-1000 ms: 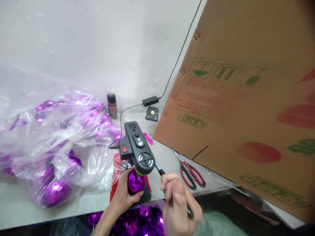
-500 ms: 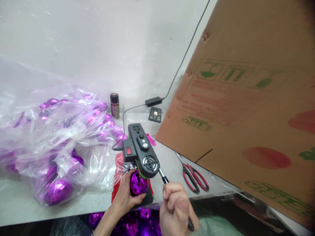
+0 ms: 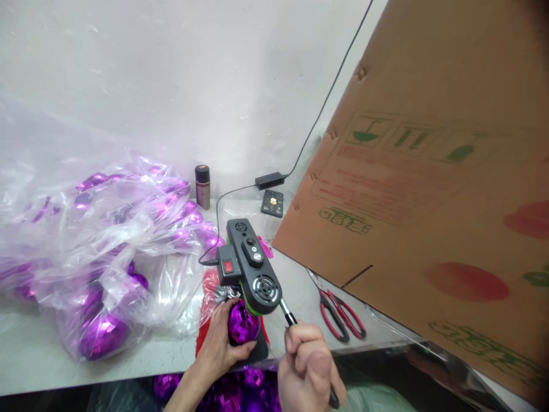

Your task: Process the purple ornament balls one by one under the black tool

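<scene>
My left hand (image 3: 218,343) cups a shiny purple faceted ball (image 3: 242,322) that sits under the head of a small black and green machine (image 3: 251,268) with a red switch. My right hand (image 3: 306,366) is closed in a fist round the machine's black lever handle (image 3: 287,315), which slopes down from the machine's right side towards me. The ball rests on the machine's dark base, over a red plastic bag (image 3: 208,312).
A clear plastic bag (image 3: 94,252) full of purple balls lies at the left. More purple balls (image 3: 240,386) lie below the table edge. Red-handled scissors (image 3: 341,315) lie to the right. A big leaning cardboard sheet (image 3: 429,189) fills the right. A small can (image 3: 202,186), a power adapter (image 3: 269,181) and a remote (image 3: 273,203) stand behind.
The view has shifted slightly, so everything sits a little lower and to the right. Both hands keep their holds on the ball and the lever.
</scene>
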A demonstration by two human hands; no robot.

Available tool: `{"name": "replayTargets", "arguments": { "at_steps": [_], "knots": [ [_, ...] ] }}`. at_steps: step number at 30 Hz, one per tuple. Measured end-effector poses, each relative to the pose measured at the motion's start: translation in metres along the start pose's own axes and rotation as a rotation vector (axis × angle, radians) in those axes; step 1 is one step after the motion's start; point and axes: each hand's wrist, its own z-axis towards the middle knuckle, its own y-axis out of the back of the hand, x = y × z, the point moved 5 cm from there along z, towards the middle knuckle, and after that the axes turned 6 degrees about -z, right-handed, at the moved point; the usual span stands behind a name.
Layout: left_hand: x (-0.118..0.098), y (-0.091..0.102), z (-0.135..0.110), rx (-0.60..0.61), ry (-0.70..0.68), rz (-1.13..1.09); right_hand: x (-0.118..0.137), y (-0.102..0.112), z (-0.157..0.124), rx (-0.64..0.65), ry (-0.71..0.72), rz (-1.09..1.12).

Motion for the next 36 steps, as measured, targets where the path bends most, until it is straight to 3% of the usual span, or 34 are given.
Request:
{"name": "replayTargets", "arguments": {
  "at_steps": [24,36],
  "knots": [
    [0.003,-0.001,0.004,0.022,0.022,0.014,-0.001,-0.004,0.001,-0.046,-0.023,0.061],
    [-0.005,-0.001,0.007,0.032,0.046,0.011,-0.025,0.003,-0.035,-0.068,-0.060,0.081]
  ]
}}
